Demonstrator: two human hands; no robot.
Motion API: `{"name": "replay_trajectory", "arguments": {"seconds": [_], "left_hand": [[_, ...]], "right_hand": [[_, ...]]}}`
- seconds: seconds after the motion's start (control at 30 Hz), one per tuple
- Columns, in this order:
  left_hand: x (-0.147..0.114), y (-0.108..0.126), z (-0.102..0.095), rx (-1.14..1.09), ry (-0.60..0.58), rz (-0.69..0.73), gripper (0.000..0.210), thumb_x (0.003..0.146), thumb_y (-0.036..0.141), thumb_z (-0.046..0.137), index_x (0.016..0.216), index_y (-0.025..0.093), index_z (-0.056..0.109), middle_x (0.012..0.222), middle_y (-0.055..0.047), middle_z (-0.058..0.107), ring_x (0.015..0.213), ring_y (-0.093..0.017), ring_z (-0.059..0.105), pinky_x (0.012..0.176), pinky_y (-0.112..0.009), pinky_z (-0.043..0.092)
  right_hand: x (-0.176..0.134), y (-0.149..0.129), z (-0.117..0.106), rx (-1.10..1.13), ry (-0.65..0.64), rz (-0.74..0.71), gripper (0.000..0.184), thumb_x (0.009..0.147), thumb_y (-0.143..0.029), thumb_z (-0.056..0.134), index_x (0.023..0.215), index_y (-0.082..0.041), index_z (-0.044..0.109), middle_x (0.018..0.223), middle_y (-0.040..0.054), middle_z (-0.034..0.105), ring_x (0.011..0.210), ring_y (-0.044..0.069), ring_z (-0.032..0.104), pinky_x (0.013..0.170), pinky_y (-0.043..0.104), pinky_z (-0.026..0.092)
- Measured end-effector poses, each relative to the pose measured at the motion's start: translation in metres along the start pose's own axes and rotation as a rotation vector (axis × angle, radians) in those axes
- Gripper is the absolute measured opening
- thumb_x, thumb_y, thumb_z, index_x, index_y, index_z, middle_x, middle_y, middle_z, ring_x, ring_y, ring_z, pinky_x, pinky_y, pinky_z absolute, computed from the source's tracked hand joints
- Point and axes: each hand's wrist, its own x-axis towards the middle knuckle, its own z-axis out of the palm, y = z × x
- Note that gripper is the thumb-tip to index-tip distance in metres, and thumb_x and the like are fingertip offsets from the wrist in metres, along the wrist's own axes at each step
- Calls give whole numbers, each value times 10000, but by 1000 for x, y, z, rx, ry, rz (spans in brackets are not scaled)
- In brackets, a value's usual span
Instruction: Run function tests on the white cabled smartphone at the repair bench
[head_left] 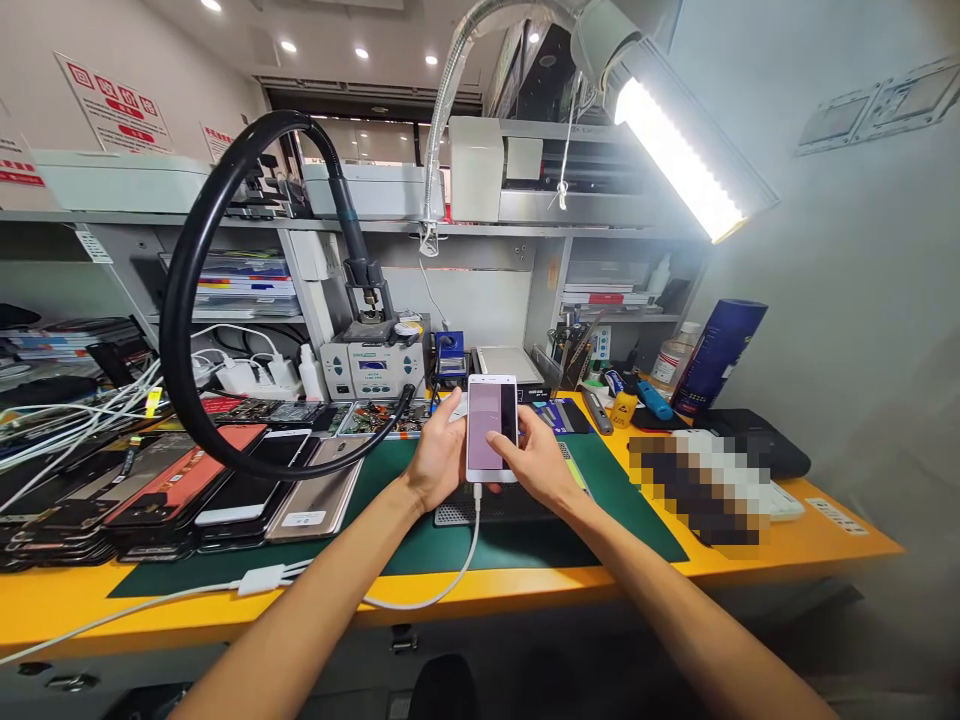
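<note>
A white smartphone (pixel 484 408) is held upright above the green mat, its screen facing me and lit pale pink, with a dark strip down the right side. My left hand (pixel 436 455) grips its left edge, thumb along the side and the other fingers mostly hidden behind. On the right edge, the fingers of my right hand (pixel 546 462) are curled round the phone while the thumb lies on the screen. A white charging cable (pixel 475 535) is plugged into the phone's bottom and loops down over the table edge. Behind the phone, a perforated plate (pixel 454 513) lies on the mat (pixel 630 520).
Stacked phones and screens (pixel 225 490) cover the left side, beneath a thick black hose (pixel 174 300) from a soldering station (pixel 373 365). A white cable splitter (pixel 261 580) lies near the front edge. Bottles (pixel 624 405) stand right; a bright lamp (pixel 675 150) hangs overhead.
</note>
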Motion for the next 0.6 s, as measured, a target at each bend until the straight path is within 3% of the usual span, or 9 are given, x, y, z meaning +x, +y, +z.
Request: {"name": "replay_trajectory", "arguments": {"seconds": [0.33,0.43,0.6], "left_hand": [[0,0,3,12,19,-11,726,1005,676,273,1335,160,662,971,-155,738,860,-283,694,727,-395,586],[0,0,5,19,27,-26,736,1006,673,256,1318,152,671,965,-154,737,851,-280,696,707,-388,586],[2,-1,2,26,0,-52,734,986,697,298,1296,155,683,939,-151,741,803,-274,697,600,-338,561]], "right_hand": [[0,1,-1,-96,16,13,251,856,-355,651,1049,-227,556,957,25,695,629,160,651,516,298,539],[1,4,-1,-77,10,43,305,846,-382,670,1073,-223,543,934,20,685,602,155,632,496,301,528],[5,13,3,-156,63,91,472,763,-465,786,1067,-212,528,980,53,677,722,191,670,526,315,561]]}}
